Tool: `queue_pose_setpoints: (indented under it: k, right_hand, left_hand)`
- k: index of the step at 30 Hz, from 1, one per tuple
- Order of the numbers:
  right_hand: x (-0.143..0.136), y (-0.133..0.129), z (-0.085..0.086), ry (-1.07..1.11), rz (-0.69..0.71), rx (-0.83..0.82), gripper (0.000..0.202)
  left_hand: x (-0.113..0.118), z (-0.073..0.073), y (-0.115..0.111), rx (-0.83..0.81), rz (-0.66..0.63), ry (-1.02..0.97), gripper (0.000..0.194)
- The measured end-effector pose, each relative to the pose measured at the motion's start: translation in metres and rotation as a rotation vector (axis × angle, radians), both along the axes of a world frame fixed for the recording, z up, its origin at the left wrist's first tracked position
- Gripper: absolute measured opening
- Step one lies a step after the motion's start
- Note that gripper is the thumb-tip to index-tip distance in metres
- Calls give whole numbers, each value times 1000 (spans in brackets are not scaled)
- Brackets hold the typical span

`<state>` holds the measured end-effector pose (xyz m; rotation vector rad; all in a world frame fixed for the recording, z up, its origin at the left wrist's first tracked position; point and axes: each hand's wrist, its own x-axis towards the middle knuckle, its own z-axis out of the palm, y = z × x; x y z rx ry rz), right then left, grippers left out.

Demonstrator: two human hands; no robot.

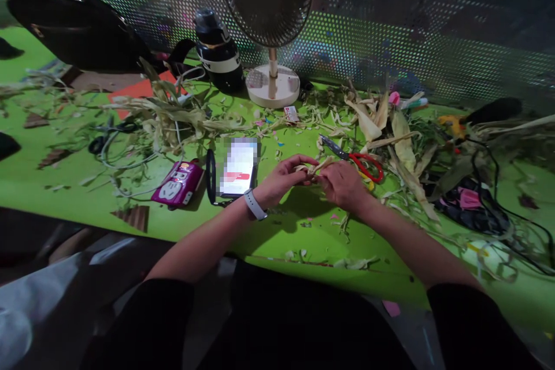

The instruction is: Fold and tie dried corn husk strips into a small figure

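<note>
Two bare hands, nearest me: L. hand (286, 180), grey band (255, 204) on wrist, thumb & fingertips pinching one end of a twisted husk strip (315, 171); R. hand (344, 185), fingers curled in, gripped the other end. The strip hung betw. the two, just above the green table (269, 234).

L. of them, approx. same depth: 1 phone (239, 166), screen lit; 1 purple outlet block (178, 185), w/ cord. Just beyond R. hand: 1 pr. scissors (347, 156), red handles, blades parted slightly or shut, couldn't tell.

Farther: 1 dry husk heap (403, 141) at R., another pile (173, 118) at L., over part of an orange sheet (139, 92).

Back: 1 blk. bottle (219, 60), upright; 1 fan (272, 88), white base; perforated screen (355, 40) behind.
</note>
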<state>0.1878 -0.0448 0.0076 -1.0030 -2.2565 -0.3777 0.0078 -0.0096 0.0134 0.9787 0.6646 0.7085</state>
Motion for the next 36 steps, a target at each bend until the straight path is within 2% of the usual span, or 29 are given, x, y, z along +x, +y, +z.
queue_pose_setpoints:
  k: [4,6,11,16,19,22,25,29,32,36]
  right_hand:
    - [-5,-4,-6,230,-52,-302,20]
    - [-6,-6,-7,315,-92,-371,21]
    - [-6,-6,-5,502,-178,-516,25]
    - [-8,-5,-1,661,-94,-727,26]
    - [-8,-3,-1,861,-54,-944,29]
    - [-9,-2,-3,983,-42,-1037,31]
    - [-10,-1,-3,1033,-46,-1050,31]
    - [-10,-3,0,994,-65,-1002,30]
    - [-7,-3,0,757,-133,-780,33]
    - [-1,-1,-6,204,-235,-319,21]
  left_hand:
    - [1,-1,-2,185,49,31,25]
    - [1,-1,-3,238,80,33,24]
    - [3,-5,-2,168,132,-28,22]
    - [5,-11,-2,97,126,-103,25]
    - [6,-13,-1,123,123,-83,30]
    - [7,-13,-1,166,127,-28,34]
    - [8,-11,0,153,147,-5,37]
    - [6,-8,3,-30,180,-41,37]
    - [3,-5,7,-191,233,-89,37]
    - [2,-2,9,-241,253,-110,37]
